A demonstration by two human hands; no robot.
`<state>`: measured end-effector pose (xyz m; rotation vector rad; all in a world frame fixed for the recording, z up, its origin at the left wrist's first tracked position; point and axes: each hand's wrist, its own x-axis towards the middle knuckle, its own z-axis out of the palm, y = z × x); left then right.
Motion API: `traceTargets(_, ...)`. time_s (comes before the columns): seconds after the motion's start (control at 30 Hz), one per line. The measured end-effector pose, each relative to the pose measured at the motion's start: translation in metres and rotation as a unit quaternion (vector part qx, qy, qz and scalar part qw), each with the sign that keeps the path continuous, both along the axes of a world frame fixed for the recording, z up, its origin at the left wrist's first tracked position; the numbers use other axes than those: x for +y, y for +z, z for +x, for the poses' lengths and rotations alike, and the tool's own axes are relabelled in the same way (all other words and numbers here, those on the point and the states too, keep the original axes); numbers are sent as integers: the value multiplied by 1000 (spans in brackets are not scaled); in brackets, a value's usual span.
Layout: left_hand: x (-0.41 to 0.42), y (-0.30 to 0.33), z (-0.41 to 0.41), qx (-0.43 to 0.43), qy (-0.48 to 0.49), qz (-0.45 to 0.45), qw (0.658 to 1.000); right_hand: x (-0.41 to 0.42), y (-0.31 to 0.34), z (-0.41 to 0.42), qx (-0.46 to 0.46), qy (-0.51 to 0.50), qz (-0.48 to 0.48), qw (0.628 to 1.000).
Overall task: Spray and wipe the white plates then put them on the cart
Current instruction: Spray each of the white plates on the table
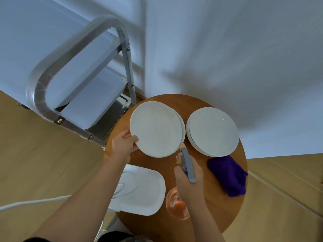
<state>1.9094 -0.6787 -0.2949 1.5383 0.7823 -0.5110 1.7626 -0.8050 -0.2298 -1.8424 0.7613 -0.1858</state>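
Two stacks of white plates sit side by side on the round wooden table [218,206] below us, with the metal cart [83,79] standing just beyond the table's far left edge, its shelves bare where we can see them. We see a white chair seat [145,189] tucked against the table's near left side. The left stack [155,129] lies nearest the cart; the right stack [213,131] rests close beside it, the two apart by a narrow gap. A folded purple cloth [229,177] lies on the table just in front of the right stack. Our left hand [122,145] pinches the near left rim of the left stack's top plate, thumb on top and fingers curled beneath. Our right hand [188,180] is wrapped around the neck of a spray bottle [176,205] with orange liquid, its grey nozzle pointing at the left stack's near edge.
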Motion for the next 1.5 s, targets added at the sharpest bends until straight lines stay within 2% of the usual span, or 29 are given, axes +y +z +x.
traceTargets(0.13,9,6,-9,31,46,-95,994,6,0,2,-14,-21,-29,999)
traceTargets(0.3,9,22,-12,18,36,-174,984,13,4,2,-7,-26,-29,999)
traceTargets(0.47,3,35,-15,11,46,-173,984,21,8,1,8,-9,-62,998)
traceTargets(0.67,0,40,-24,4,50,-175,983,17,12,-16,49,95,-16,994)
traceTargets(0.77,-3,41,-26,1,58,-180,982,11,10,-27,54,58,-33,996)
traceTargets(0.97,-15,43,-32,-1,56,-178,982,-14,11,-40,41,-60,7,997)
traceTargets(1.13,-36,44,-43,-2,36,-152,988,-37,15,-41,19,-51,-43,998)
traceTargets(1.3,-71,43,-57,-5,12,-131,991,-62,11,-54,55,-45,25,997)
traceTargets(1.5,-131,41,-67,20,-1,-124,992,-83,3,-73,62,-75,18,995)
